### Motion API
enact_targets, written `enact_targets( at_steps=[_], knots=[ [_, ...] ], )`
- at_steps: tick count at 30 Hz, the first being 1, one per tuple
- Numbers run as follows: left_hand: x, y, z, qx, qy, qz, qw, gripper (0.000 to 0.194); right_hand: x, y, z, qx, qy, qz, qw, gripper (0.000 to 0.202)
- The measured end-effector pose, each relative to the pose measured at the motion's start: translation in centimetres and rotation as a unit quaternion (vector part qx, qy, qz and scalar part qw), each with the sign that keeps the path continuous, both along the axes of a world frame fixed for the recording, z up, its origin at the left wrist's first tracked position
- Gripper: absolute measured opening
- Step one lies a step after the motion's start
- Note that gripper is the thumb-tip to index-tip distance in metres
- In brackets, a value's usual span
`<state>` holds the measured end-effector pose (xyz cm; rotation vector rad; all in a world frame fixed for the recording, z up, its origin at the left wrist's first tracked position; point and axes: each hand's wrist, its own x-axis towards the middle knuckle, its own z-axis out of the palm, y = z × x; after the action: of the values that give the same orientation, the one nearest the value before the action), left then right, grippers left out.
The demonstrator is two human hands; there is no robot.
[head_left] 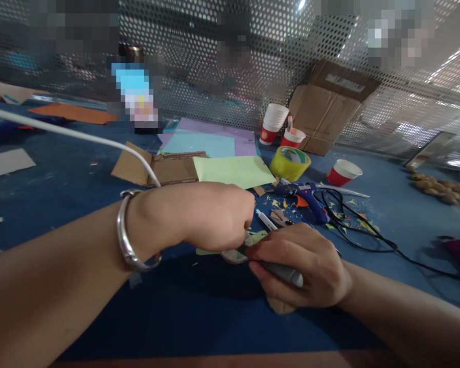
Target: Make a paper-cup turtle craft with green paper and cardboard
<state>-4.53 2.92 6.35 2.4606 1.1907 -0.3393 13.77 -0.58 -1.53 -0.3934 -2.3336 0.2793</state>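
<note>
My right hand [302, 263] is closed around a tool with a dark grey handle [281, 272]. The tool's far end disappears under my left hand [218, 214], so its kind is hidden. With fingers curled down, the left hand rests right beside it; whatever those fingers grip is out of sight. Below the left hand, a small rounded clear or whitish piece [233, 256] shows in part, with a bit of pale green paper [205, 251] next to it. A scrap of brown cardboard [281, 305] pokes out beneath the right hand. A white pen-like stick [266, 220] lies just beyond.
Behind my hands lie a light green sheet [233, 170], brown cardboard [176, 167] and yellow tape [290, 163]. A blue glue gun [304, 194] trails a black cable [371, 237]. Paper cups [272, 125] and a cardboard box [325, 112] stand at the mesh. A white cable [80, 137] crosses left.
</note>
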Motion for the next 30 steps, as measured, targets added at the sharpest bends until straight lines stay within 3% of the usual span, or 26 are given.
enact_targets(
  at_steps=[4,10,25,30],
  knots=[
    [-0.15,-0.30,-0.35,0.048,-0.021,-0.015,0.998,0.026,-0.12,0.10,-0.13,0.038,-0.031,-0.005,0.999,0.009],
    [-0.42,-0.49,-0.35,0.035,-0.028,-0.008,0.999,0.024,-0.38,0.12,-0.05,0.060,-0.064,-0.015,0.996,0.008],
    [-0.37,-0.55,-0.62,0.065,-0.013,0.004,0.998,0.020,-0.63,-0.24,-0.02,0.053,-0.068,-0.036,0.996,0.009],
    [-0.17,-0.70,-0.11,0.060,0.005,-0.006,0.998,0.020,-0.70,-0.37,0.21,0.039,-0.068,-0.027,0.997,0.009]
  ],
)
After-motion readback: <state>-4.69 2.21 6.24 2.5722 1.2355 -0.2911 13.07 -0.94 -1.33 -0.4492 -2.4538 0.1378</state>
